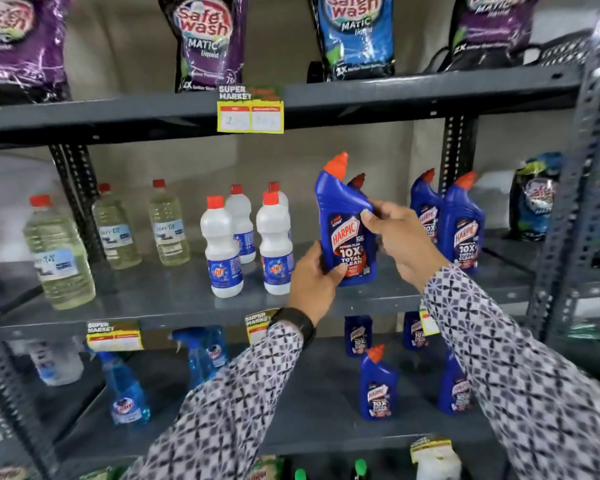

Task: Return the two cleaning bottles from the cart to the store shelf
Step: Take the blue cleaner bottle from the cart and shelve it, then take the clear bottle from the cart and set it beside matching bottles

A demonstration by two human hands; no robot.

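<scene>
Blue Harpic bottle (347,233) | gripped by left hand (314,278) at base, right hand (400,237) at shoulder | above middle shelf (174,299), not yet set down | second bottle, cart unseen | progress: judged midway.

Supermkt aisle, steel shelf (174,299) w/ price tags (250,112), detergent pouches (207,39), cleaner bottles (461,223)

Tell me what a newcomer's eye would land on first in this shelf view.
First, the blue Harpic bottle with its orange cap, held in mid-frame by the left hand at its base and the right hand at its side, over the middle shelf. Next, the white bottles to its left and the Safewash pouches on the top shelf.
</scene>
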